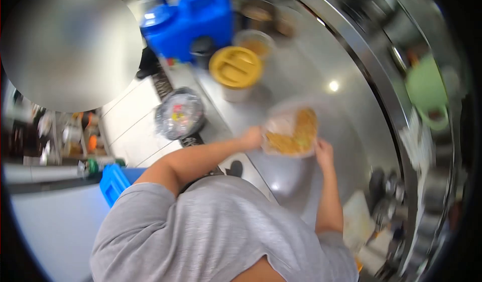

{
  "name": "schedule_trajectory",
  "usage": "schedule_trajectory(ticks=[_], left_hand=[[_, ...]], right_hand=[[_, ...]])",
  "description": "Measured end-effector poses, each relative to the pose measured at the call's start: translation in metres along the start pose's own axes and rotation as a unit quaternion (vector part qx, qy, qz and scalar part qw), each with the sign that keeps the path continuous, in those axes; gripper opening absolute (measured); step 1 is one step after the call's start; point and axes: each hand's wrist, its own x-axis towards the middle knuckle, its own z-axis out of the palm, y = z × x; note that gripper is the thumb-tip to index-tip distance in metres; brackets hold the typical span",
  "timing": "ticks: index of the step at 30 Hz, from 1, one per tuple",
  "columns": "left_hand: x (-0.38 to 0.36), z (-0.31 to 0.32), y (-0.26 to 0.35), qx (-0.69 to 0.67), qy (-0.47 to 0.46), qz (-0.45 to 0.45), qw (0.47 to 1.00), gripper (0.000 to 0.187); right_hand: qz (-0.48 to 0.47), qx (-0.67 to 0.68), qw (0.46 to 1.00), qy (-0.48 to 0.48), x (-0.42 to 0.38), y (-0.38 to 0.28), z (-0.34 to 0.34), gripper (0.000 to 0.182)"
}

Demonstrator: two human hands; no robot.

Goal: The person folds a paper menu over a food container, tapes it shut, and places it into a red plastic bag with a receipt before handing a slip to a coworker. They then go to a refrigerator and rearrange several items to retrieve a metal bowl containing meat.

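Note:
Between my hands, over the steel counter, is a whitish open bag or tray (282,125) with yellow-brown food (305,129) in it. My left hand (252,137) is closed on its left edge. At its lower right edge my right hand (324,150) is closed too, with the fingers partly blurred. The food lies along the right side and the bottom of the holder. Whether the holder rests on the counter or hangs just above it, I cannot tell.
A white tub with a yellow lid (236,67), a clear container (254,43) and a blue jerrycan (191,23) stand on the steel counter (321,56). A plastic-lined bin (179,114) is beside the counter. A green container (427,89) is at the far right.

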Motion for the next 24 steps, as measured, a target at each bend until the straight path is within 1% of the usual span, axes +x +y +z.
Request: schedule_trajectory(ticks=[1, 2, 3, 4, 5, 6, 7, 8, 10, 12, 13, 14, 15, 16, 18, 19, 22, 23, 24], left_hand=[[0.001, 0.012, -0.021, -0.002, 0.011, 0.018, 1.0, 0.045], [-0.016, -0.004, 0.001, 0.062, -0.02, 0.028, 0.997, 0.045], [-0.037, -0.017, 0.016, -0.049, -0.044, -0.013, 0.998, 0.047], [-0.054, -0.025, 0.019, -0.068, -0.04, 0.016, 0.997, 0.046], [-0.071, -0.034, 0.022, -0.088, -0.038, 0.044, 0.994, 0.045], [-0.091, -0.044, 0.026, -0.194, -0.071, -0.007, 0.978, 0.042], [-0.105, -0.048, 0.023, -0.233, -0.067, -0.018, 0.97, 0.043], [-0.119, -0.056, 0.02, -0.27, -0.071, -0.024, 0.96, 0.043], [-0.148, -0.079, 0.013, -0.265, -0.061, -0.009, 0.962, 0.045], [-0.179, -0.107, 0.008, -0.259, -0.059, 0.006, 0.964, 0.047], [-0.2, -0.126, 0.005, -0.249, -0.047, 0.015, 0.967, 0.048], [-0.222, -0.143, -0.003, -0.239, -0.036, 0.023, 0.97, 0.05], [-0.235, -0.151, -0.022, -0.192, 0.023, 0.066, 0.979, 0.052], [-0.257, -0.166, -0.028, -0.194, 0.029, 0.067, 0.978, 0.052], [-0.308, -0.208, -0.043, -0.326, 0.045, 0.032, 0.944, 0.053], [-0.334, -0.229, -0.047, -0.329, 0.065, 0.022, 0.942, 0.055], [-0.391, -0.275, -0.098, -0.255, 0.141, -0.004, 0.957, 0.054], [-0.413, -0.289, -0.109, -0.258, 0.146, -0.009, 0.955, 0.054], [-0.437, -0.305, -0.119, -0.234, 0.184, -0.026, 0.954, 0.053]], right_hand=[[0.02, -0.038, 0.998, -0.04, -0.01, -0.014, -0.003, 0.029], [-0.001, 0.005, 1.0, -0.023, -0.023, -0.017, 0.002, 0.028], [-0.08, -0.018, 0.996, 0.044, -0.035, 0.005, 0.015, 0.025], [-0.051, -0.02, 0.998, -0.004, -0.05, -0.029, 0.005, 0.025], [-0.021, -0.037, 0.999, -0.025, -0.062, -0.045, 0.001, 0.022], [-0.073, -0.008, 0.997, 0.006, -0.074, -0.04, 0.009, 0.019], [-0.045, -0.012, 0.999, -0.014, -0.084, -0.061, 0.007, 0.019], [-0.046, 0.012, 0.999, -0.004, -0.095, -0.067, 0.012, 0.02], [-0.05, 0.036, 0.998, 0.006, -0.108, -0.083, 0.023, 0.02], [-0.003, 0.103, 0.995, 0.005, -0.111, -0.11, 0.034, 0.017], [-0.042, 0.108, 0.993, 0.008, -0.115, -0.137, 0.042, 0.017], [-0.049, 0.11, 0.993, 0.006, -0.12, -0.169, 0.054, 0.017], [-0.078, 0.098, 0.992, 0.025, -0.123, -0.205, 0.067, 0.017], [-0.106, 0.082, 0.99, 0.043, -0.126, -0.237, 0.078, 0.017], [-0.124, 0.079, 0.988, 0.047, -0.124, -0.29, 0.11, 0.017], [-0.137, 0.08, 0.987, 0.032, -0.122, -0.311, 0.124, 0.018], [-0.172, 0.099, 0.98, -0.003, -0.121, -0.387, 0.185, 0.017], [-0.198, 0.112, 0.974, -0.013, -0.124, -0.416, 0.206, 0.016], [-0.225, 0.126, 0.966, -0.022, -0.124, -0.444, 0.228, 0.015]])
